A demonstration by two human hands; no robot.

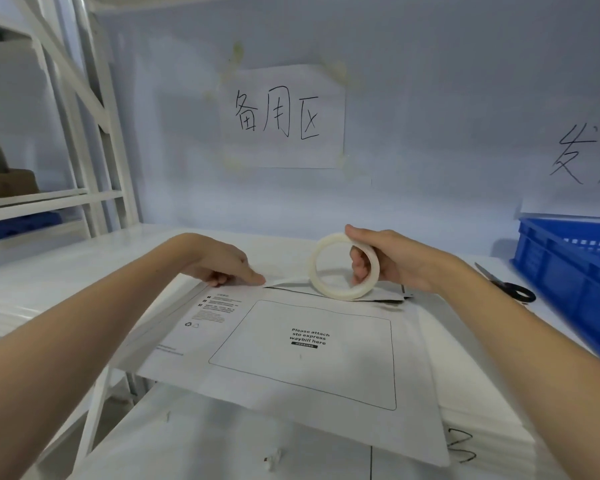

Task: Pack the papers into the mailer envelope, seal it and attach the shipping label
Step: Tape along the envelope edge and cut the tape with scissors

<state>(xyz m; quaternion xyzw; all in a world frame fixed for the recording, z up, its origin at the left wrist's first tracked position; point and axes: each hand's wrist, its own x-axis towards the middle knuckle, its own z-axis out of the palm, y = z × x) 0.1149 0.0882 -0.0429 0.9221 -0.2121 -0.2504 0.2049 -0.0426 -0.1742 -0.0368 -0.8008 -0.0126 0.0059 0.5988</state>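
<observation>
White mailer envelope [302, 355] lies flat, left hand [222, 263] pressing its flap, right hand [392, 261] apparently gripping tape roll [343, 266].

The mailer [302, 355] lies flat on the table [66, 268]. A tape roll [343, 266] stands on its 12 o'clock edge. Scissors [510, 287] lie at 2 o'clock, a crate [568, 271] beyond them. Shelving [84, 133] stands at 10 o'clock.
</observation>
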